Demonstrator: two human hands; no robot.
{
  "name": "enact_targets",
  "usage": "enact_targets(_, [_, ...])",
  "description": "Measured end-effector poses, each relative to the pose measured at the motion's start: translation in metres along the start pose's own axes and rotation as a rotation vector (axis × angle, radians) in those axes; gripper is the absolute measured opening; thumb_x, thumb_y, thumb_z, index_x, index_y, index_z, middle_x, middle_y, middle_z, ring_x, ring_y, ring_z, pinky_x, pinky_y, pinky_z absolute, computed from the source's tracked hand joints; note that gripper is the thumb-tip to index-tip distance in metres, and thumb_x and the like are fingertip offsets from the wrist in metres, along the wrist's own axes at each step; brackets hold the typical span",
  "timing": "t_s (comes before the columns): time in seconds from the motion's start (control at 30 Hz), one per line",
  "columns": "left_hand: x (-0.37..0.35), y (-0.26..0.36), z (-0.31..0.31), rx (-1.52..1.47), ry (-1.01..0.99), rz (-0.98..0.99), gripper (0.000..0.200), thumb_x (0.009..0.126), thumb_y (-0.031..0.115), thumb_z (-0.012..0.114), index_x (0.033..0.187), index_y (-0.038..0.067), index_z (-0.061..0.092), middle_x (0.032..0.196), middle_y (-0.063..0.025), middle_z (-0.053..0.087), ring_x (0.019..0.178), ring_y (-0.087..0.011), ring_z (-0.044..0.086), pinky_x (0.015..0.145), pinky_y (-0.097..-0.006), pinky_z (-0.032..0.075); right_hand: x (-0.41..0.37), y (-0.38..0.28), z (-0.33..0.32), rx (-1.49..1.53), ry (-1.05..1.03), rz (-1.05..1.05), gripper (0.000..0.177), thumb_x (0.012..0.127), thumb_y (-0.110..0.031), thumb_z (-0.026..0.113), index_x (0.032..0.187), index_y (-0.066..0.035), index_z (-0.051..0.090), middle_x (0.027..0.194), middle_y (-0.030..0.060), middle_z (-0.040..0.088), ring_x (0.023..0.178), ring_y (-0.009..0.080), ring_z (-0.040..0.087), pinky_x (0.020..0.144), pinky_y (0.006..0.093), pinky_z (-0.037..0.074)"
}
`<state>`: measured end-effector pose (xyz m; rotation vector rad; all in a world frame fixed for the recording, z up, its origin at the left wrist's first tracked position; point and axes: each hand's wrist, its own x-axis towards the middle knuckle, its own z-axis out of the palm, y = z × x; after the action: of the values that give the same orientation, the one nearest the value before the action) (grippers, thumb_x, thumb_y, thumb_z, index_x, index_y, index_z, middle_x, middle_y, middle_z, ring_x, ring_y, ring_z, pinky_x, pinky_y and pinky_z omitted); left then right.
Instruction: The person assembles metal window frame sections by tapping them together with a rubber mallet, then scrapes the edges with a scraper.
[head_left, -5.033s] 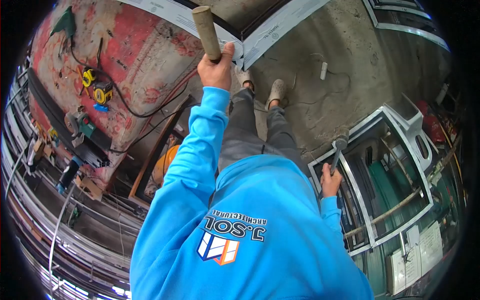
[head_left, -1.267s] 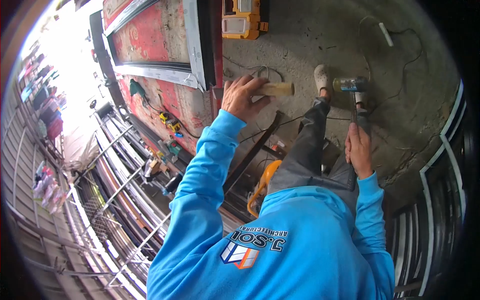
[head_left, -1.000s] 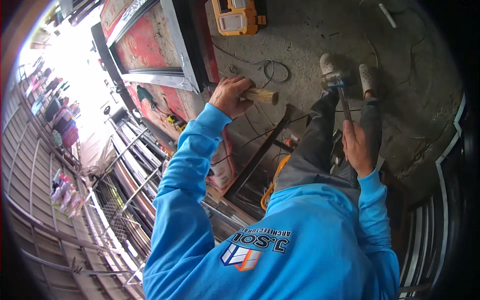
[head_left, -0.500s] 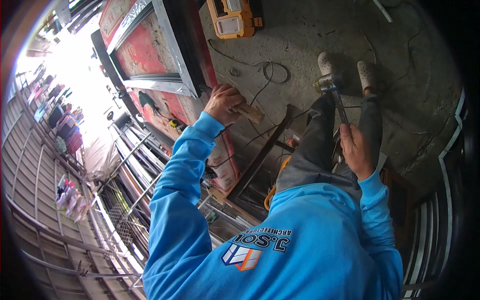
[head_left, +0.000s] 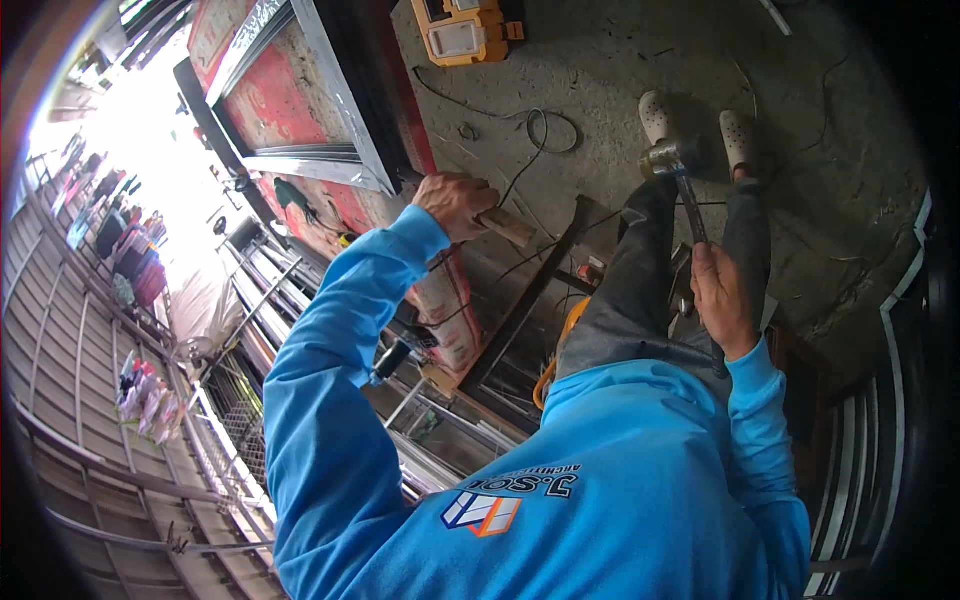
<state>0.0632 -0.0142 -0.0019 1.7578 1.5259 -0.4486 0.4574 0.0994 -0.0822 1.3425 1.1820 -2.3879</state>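
My left hand [head_left: 458, 205] is closed around a short wooden block [head_left: 510, 227], whose free end sticks out to the right. This hand is beside the lower corner of a metal frame [head_left: 372, 170] with dark and silvery sides; whether the block touches the frame is hidden behind the fingers. In my right hand [head_left: 725, 305] is the handle of a mallet [head_left: 690, 205]. Its head [head_left: 668, 157] points away from me, above the floor near my shoes, apart from the block and frame.
The frame lies on a worn red and white surface [head_left: 290, 100]. A yellow and black case [head_left: 462, 32] and a loose cable [head_left: 545, 135] are on the concrete floor. A dark metal stand [head_left: 545, 270] is near my legs. Long metal profiles [head_left: 265, 285] lie at left.
The view has shifted slightly. Both hands keep their grips, and the mallet stays low near my legs. A dark-handled tool beside my left forearm now shows more.
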Motion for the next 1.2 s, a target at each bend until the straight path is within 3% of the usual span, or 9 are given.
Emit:
enact_targets(0.1, [-0.002,-0.007,0.011,0.004,-0.057,0.016,0.024,0.065,0.023,0.079,0.085,0.016,0.066,0.079,-0.0012,0.062,0.077,-0.0275,0.065,0.06,-0.0428,0.053,-0.001,-0.007,-0.001,0.011,0.004,0.053,0.053,0.106,-0.05,0.041,0.078,-0.006,0.049,0.062,-0.0011,0.043,0.055,0.0078,0.04,0.048,0.029,0.033])
enact_targets(0.3, [0.005,-0.008,0.026,0.065,0.202,-0.135,0.028,0.065,0.018,0.078,0.091,0.02,0.068,0.081,0.001,0.063,0.079,-0.0267,0.066,0.064,-0.0423,0.054,0.002,-0.01,-0.006,0.015,0.045,0.042,0.051,0.106,-0.05,0.041,0.079,-0.008,0.048,0.062,-0.0044,0.038,0.056,0.0054,0.037,0.048,0.0262,0.031])
enact_targets(0.4, [0.002,0.006,0.016,0.062,0.259,-0.188,0.027,0.065,0.016,0.079,0.09,0.018,0.068,0.082,0.0004,0.065,0.079,-0.0266,0.067,0.065,-0.0422,0.055,0.003,-0.006,-0.007,0.011,0.032,0.044,0.053,0.103,-0.057,0.039,0.079,-0.011,0.047,0.06,-0.0028,0.042,0.045,0.0046,0.041,0.038,0.0224,0.033])
enact_targets(0.5, [0.016,0.021,0.003,-0.24,0.519,-0.534,0.026,0.066,0.016,0.08,0.088,0.014,0.067,0.089,-0.0041,0.068,0.081,-0.0283,0.068,0.066,-0.0418,0.055,0.005,-0.008,-0.008,-0.052,0.061,0.048,0.053,0.103,-0.058,0.04,0.08,-0.011,0.048,0.06,-0.0029,0.042,0.045,0.0045,0.041,0.038,0.0224,0.033])
enact_targets(0.63, [0.021,0.036,-0.009,-0.239,0.219,-0.152,0.028,0.063,0.016,0.078,0.089,0.014,0.068,0.089,-0.0041,0.065,0.086,-0.0286,0.066,0.072,-0.0416,0.053,0.005,-0.003,-0.011,-0.091,0.042,0.018,0.052,0.103,-0.057,0.042,0.08,-0.011,0.048,0.06,-0.0033,0.042,0.045,0.0043,0.04,0.038,0.0221,0.033])
enact_targets(0.87, [0.013,0.029,-0.008,-0.211,0.298,-0.365,0.034,0.06,0.007,0.075,0.093,0.013,0.072,0.084,-0.0046,0.066,0.084,-0.0311,0.065,0.076,-0.0427,0.053,0.008,-0.004,-0.019,-0.128,0.094,-0.037,0.05,0.102,-0.056,0.045,0.081,-0.011,0.046,0.06,-0.0037,0.041,0.045,0.0043,0.039,0.038,0.0223,0.033])
enact_targets(1.0, [0.009,0.005,-0.018,-0.211,0.254,-0.195,0.033,0.061,0.009,0.076,0.093,0.014,0.073,0.083,-0.0049,0.066,0.084,-0.0317,0.065,0.074,-0.0418,0.053,0.005,-0.01,-0.016,-0.024,0.085,0.025,0.048,0.102,-0.054,0.046,0.08,-0.012,0.045,0.06,-0.0037,0.041,0.044,0.0047,0.039,0.038,0.0231,0.033])
enact_targets(1.07, [0.012,0.004,-0.025,-0.164,0.277,-0.157,0.033,0.062,0.01,0.076,0.095,0.014,0.072,0.084,-0.005,0.066,0.085,-0.0316,0.065,0.076,-0.0422,0.053,0.008,-0.002,-0.015,-0.153,0.151,0.023,0.051,0.105,-0.045,0.047,0.078,-0.003,0.052,0.06,0.0054,0.044,0.055,0.0157,0.045,0.051,0.0367,0.036])
enact_targets(1.2, [0.031,0.014,-0.057,-0.146,0.269,-0.17,0.046,0.061,0.005,0.075,0.105,0.015,0.069,0.096,-0.0049,0.064,0.095,-0.0303,0.061,0.084,-0.0425,0.05,0.004,-0.006,-0.014,-0.177,0.139,-0.036,0.049,0.105,-0.044,0.048,0.078,-0.003,0.053,0.061,0.0068,0.048,0.056,0.0158,0.047,0.052,0.0369,0.038])
